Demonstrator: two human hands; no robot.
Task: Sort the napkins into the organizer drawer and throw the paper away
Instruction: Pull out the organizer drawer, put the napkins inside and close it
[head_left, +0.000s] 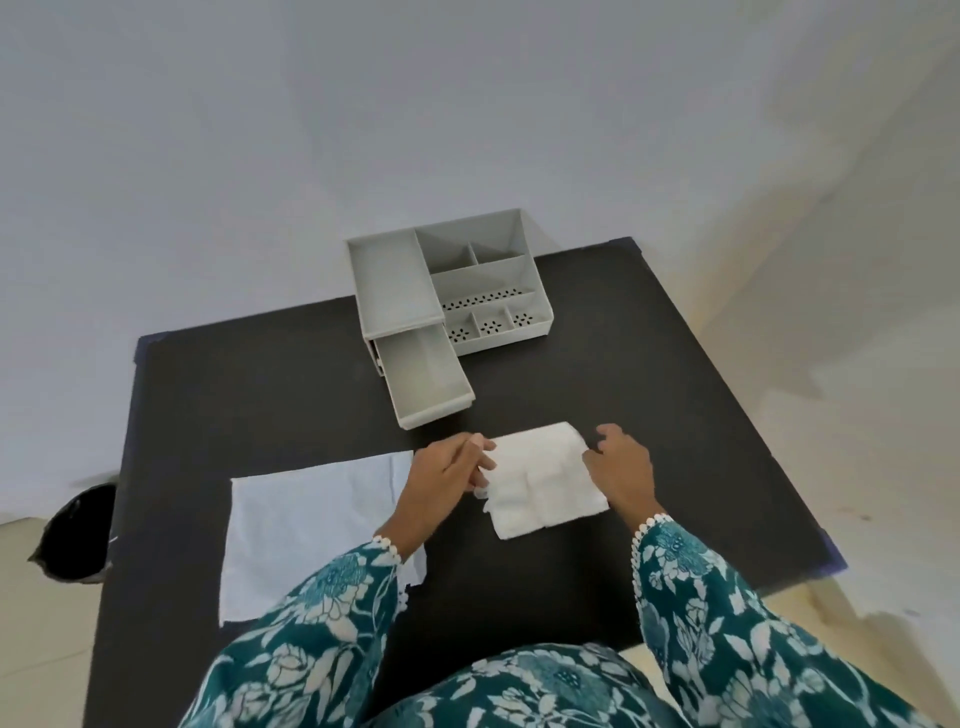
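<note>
Both hands' fingers (480, 457) grip the folded napkins (545, 480); drawer (423, 376) holds nothing, paper (311, 530) undiscarded.

Folded white napkins (545, 480) lay at table centre; grey organizer drawer (426, 379), open, at 11 o'clock; flat white paper (311, 530) at 9 o'clock.

Left hand (451, 480) covers the left edge of the folded napkin (545, 480) and its forearm hides the near right corner of the flat paper sheet (311, 530); the right hand (621, 467) covers the napkin's right edge, so fingertip contact there can't be read. Black bin (72, 535) on the floor is partly blocked by the worktop (234, 395) edge, contents not visible. Near worktop edge is hidden under the floral sleeves (701, 597), which run off the bottom of the frame; the lower slot behind the pulled-out organizer drawer (426, 379) is mostly hidden.
</note>
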